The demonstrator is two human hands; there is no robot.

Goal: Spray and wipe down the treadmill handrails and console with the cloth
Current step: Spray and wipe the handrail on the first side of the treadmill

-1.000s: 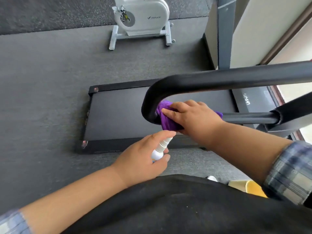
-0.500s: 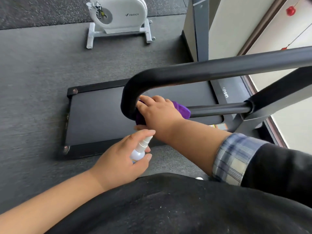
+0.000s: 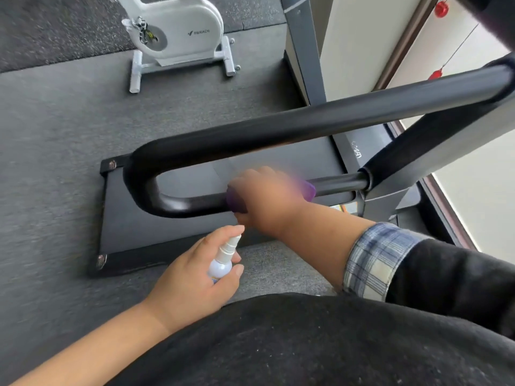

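My right hand (image 3: pixel 269 197) is wrapped around the lower bar of the black handrail (image 3: pixel 278 129), fingers curled over a purple cloth (image 3: pixel 308 190) that sits between my palm and the bar. The hand is blurred, so I cannot make out each finger, but the cloth shows at both ends of my grip: a dark fold at the knuckle side and a lighter tip on the side toward the upright post (image 3: pixel 418 140). The grip lies about midway along the lower bar, between the U-bend on the left and the joint where the bar meets the post.

My left hand (image 3: pixel 195 280) is lower and nearer to me, closed around a small white spray bottle (image 3: pixel 223 263). The bottle is tilted, nozzle pointing up toward my right wrist, with my forefinger resting on top of the pump and my thumb pressed against the bottle's side. The nozzle is just beside my right hand without touching the rail.

Below the rail lies the treadmill deck (image 3: pixel 167 218) on grey floor (image 3: pixel 50 162). A white exercise bike (image 3: pixel 178 32) stands well apart, beyond the deck. My plaid cuff (image 3: pixel 373 260) shows at the right forearm.
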